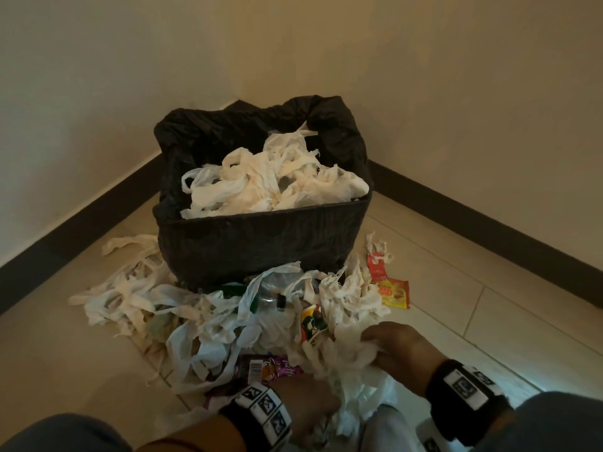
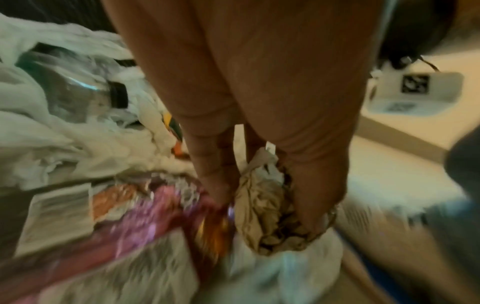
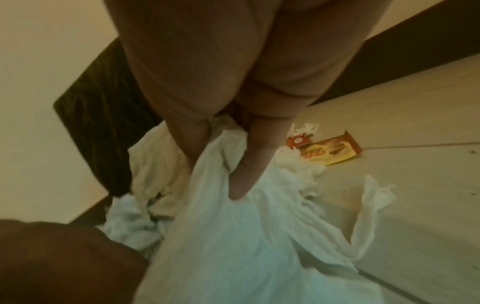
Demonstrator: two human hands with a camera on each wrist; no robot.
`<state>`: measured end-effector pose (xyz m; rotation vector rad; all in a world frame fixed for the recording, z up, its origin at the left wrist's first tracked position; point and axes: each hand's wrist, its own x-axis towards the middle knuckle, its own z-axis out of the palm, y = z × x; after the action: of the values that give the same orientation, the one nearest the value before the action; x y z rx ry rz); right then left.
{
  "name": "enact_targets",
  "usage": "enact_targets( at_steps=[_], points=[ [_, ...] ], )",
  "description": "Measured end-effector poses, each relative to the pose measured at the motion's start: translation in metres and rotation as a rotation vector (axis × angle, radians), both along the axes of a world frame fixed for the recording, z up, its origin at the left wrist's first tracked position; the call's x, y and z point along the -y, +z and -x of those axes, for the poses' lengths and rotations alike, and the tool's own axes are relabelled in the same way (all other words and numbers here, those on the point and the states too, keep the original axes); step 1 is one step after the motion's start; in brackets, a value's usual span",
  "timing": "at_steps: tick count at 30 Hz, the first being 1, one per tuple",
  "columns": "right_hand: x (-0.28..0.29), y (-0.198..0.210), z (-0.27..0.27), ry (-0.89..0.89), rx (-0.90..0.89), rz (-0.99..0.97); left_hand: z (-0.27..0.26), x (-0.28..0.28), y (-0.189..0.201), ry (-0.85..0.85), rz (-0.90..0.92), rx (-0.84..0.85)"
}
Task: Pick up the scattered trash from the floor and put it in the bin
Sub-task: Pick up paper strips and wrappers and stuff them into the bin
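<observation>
Hands (image 1: 401, 347) clutch soft shredded tissue (image 1: 346, 357) before tissue-heaped, black-lined bin (image 1: 261, 236).

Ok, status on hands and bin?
Left hand grips crumpled paper. Right hand pinches white tissue. Bin nearly full; bottle buried in pile.

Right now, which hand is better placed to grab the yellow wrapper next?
Right. The yellow wrapper lies on the floor right of the bin, ahead of the right hand. That hand grips tissue, though. The left hand is farther off, gripping a brown wad.
</observation>
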<state>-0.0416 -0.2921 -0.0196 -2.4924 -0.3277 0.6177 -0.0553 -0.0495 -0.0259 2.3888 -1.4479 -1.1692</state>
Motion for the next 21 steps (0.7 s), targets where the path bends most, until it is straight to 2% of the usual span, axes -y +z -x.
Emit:
enact_targets(
  at_steps=[1, 4, 9, 15, 18, 21],
  points=[
    [0.004, 0.007, -0.001, -0.026, 0.008, -0.022, -0.008, -0.001, 0.016, 0.089, 0.009, -0.048],
    [0.015, 0.038, -0.011, -0.137, 0.078, -0.087, -0.029, 0.003, 0.048, 0.3, 0.176, -0.054],
    [0.02, 0.114, -0.038, -0.239, 0.248, -0.25, -0.066, -0.016, 0.131, 0.506, 0.477, 0.066],
    [-0.004, 0.223, -0.083, -0.149, 0.414, -0.527, -0.093, -0.058, 0.238, 0.733, 0.868, 0.32],
    [-0.023, 0.271, -0.106, -0.046, 0.525, -0.626, -0.107, -0.073, 0.27, 0.799, 1.049, 0.431],
    [-0.042, 0.301, -0.131, 0.052, 0.65, -0.652, -0.116, -0.084, 0.287, 0.806, 1.156, 0.524]
  ],
)
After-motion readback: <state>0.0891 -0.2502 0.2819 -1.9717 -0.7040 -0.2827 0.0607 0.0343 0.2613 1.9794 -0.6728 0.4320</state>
